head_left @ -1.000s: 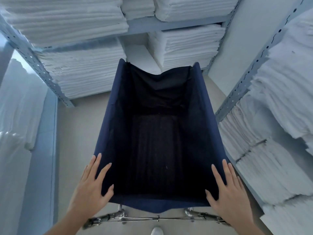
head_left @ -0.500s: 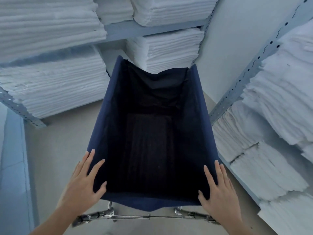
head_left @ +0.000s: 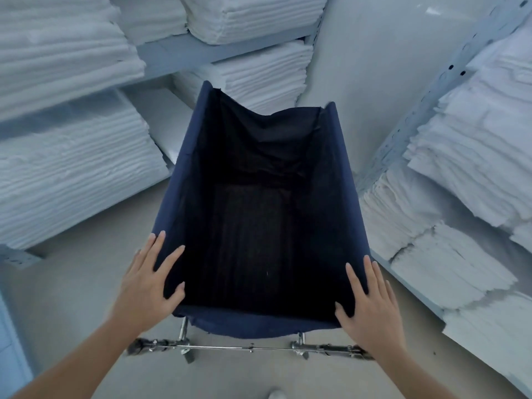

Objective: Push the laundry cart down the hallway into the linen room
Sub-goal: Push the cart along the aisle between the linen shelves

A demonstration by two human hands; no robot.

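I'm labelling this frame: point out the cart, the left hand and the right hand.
cart (head_left: pixel 184 180): head view, left blue fabric wall.
left hand (head_left: pixel 146 286): head view, back of the hand.
right hand (head_left: pixel 371 309): head view, back of the hand.

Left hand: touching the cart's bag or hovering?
Touching. In the head view the left hand lies flat on the near left corner of the cart's blue bag, fingers straight along the rim and thumb over the edge, with no gap showing.
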